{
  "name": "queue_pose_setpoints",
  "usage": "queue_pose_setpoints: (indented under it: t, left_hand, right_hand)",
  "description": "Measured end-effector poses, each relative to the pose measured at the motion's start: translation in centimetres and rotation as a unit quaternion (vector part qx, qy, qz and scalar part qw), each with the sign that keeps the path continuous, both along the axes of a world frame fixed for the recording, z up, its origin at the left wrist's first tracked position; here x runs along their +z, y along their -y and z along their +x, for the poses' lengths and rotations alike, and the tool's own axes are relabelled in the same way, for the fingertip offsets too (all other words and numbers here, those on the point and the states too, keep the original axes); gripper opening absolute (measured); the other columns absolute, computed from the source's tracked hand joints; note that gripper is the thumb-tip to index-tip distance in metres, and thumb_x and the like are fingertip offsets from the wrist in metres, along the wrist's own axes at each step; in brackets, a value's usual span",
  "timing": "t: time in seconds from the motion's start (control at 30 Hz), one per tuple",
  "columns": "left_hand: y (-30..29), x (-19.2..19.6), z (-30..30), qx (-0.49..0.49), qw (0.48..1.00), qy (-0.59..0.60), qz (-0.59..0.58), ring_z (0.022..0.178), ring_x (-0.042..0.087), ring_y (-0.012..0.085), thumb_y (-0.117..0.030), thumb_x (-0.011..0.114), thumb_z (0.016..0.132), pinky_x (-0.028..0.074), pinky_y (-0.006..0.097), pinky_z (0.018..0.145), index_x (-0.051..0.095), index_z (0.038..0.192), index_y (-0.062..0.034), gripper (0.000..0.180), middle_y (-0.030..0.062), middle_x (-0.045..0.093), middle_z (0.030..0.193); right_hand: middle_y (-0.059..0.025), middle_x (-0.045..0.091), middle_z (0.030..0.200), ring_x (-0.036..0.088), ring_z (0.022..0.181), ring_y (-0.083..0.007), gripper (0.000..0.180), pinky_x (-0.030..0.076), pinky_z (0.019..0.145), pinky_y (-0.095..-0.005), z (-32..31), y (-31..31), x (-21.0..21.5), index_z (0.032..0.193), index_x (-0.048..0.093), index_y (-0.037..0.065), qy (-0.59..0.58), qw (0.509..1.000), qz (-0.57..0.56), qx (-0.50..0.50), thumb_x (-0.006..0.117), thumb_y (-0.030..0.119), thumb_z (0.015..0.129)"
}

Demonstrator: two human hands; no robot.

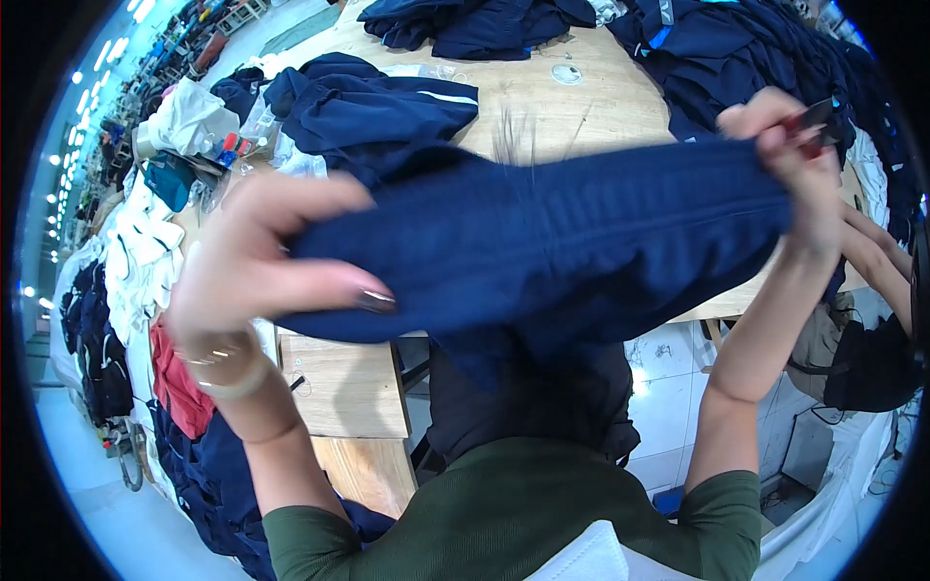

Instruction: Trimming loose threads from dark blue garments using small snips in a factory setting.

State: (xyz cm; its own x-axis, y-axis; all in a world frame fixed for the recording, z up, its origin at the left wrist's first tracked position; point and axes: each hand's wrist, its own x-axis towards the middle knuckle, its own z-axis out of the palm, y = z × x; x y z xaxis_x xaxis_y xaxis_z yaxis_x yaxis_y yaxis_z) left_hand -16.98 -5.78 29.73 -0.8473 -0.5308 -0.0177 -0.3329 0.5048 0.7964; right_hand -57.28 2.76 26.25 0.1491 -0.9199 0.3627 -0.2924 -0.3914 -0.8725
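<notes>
A navy garment (581,232) with a gathered, elastic-looking waistband is stretched between my hands above the table, its lower part hanging toward my lap. My left hand (262,257), smeared by motion, grips the left end, thumb in front and fingers over the top edge. At the other end, my right hand (799,169) pinches the band's upper corner. A small red and dark tool (814,121), perhaps thread snips, is also tucked in that hand; its full shape is hidden by the fingers. Loose dark threads (513,136) show just beyond the band.
Navy garments lie heaped on the wooden table (542,97): a folded pile (368,107) at left, another (484,24) at the far edge, a large heap (736,68) at right. White cloth (140,252) and a red cloth (179,382) hang at left. Another person's arm (882,261) is at right.
</notes>
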Motion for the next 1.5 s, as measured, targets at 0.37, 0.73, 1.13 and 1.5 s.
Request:
queue_pose_setpoints:
  t: [0.37,0.73,1.13,1.5]
  left_hand:
    - [-1.5,-23.8,-5.4,0.2,0.975,0.079,0.057,0.071,0.063,0.0212,-0.026,0.081,0.074,0.049,0.031,0.066,0.067,0.09,0.0026,0.036,0.013,0.067,0.079]
    - [-1.6,-25.6,-9.9,0.19,0.978,0.087,0.018,0.085,0.069,0.0255,-0.007,0.07,0.082,0.052,0.032,0.076,0.066,0.102,0.0012,0.022,0.0136,0.071,0.092]
    - [-2.7,-23.0,-10.5,0.204,0.96,-0.103,0.16,0.087,0.062,0.0067,0.005,0.061,0.089,0.047,0.02,0.081,0.057,0.123,-0.0008,0.035,0.0052,0.07,0.094]
    - [-3.4,-23.2,-9.6,0.193,0.962,-0.107,0.159,0.086,0.063,0.0088,0.003,0.062,0.088,0.046,0.022,0.083,0.057,0.124,-0.0035,0.037,0.0057,0.071,0.09]
  right_hand:
    - [-0.0094,0.062,0.087,0.058,0.093,-0.0204,0.018,0.04,0.089,-0.0363,6.6,1.0,-21.8,0.1,0.065,0.007,-0.381,0.867,-0.092,-0.31,0.062,0.002,0.083]
    - [-0.0034,0.06,0.082,0.056,0.071,-0.0088,0.016,0.045,0.065,-0.0213,10.2,1.7,-27.7,0.096,0.061,-0.001,0.272,0.93,0.2,-0.142,0.053,0.013,0.099]
    - [-0.0055,0.057,0.072,0.046,0.063,-0.0085,0.018,0.04,0.058,-0.025,14.2,-0.2,-21.8,0.081,0.061,-0.006,0.025,0.95,0.144,-0.277,0.072,0.009,0.084]
    - [0.0,0.061,0.074,0.045,0.058,-0.0041,0.01,0.032,0.051,-0.0182,9.9,0.1,-20.5,0.088,0.066,0.002,0.351,0.881,0.231,-0.218,0.068,0.012,0.089]
